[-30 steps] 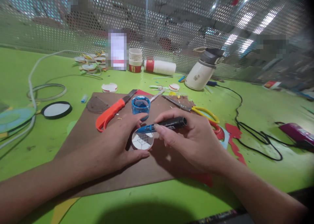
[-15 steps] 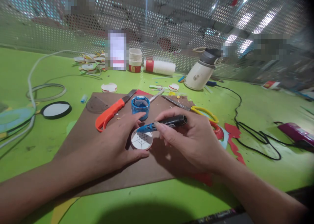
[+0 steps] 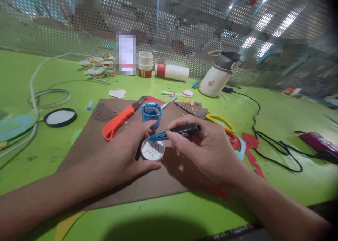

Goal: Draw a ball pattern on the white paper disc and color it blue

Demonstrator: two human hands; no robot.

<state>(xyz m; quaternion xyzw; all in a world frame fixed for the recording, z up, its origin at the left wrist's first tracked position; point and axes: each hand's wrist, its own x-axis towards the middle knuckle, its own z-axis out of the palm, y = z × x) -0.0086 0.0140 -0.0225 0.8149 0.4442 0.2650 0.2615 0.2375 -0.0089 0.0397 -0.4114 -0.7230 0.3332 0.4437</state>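
Between the thumb and fingers of my left hand (image 3: 132, 149) is a small white paper disc (image 3: 152, 151), like a cut-off cup base, with a black hexagonal line pattern. My right hand (image 3: 202, 147) grips a black marker (image 3: 182, 131) whose blue-stained tip end rests at the disc's upper edge. Just behind the disc stands an open blue paint jar (image 3: 151, 115). An orange-handled knife (image 3: 118, 123) lies left of the jar. Scissors (image 3: 219, 123) with yellow and red handles lie partly behind my right hand. A brown board (image 3: 111, 184) is under both hands.
Paper cups (image 3: 145, 65) stand at the back beside a lying cup stack (image 3: 171, 72) and a blurred phone (image 3: 126, 54). A white bottle (image 3: 215, 79) stands at the back right. Black cable (image 3: 257, 111) and red scraps (image 3: 250, 146) lie right; a black-rimmed disc (image 3: 60, 117) lies left.
The marker's tip has shifted very slightly along the top of the disc. Both hands otherwise keep nearly the same place, and the disc has not visibly moved.
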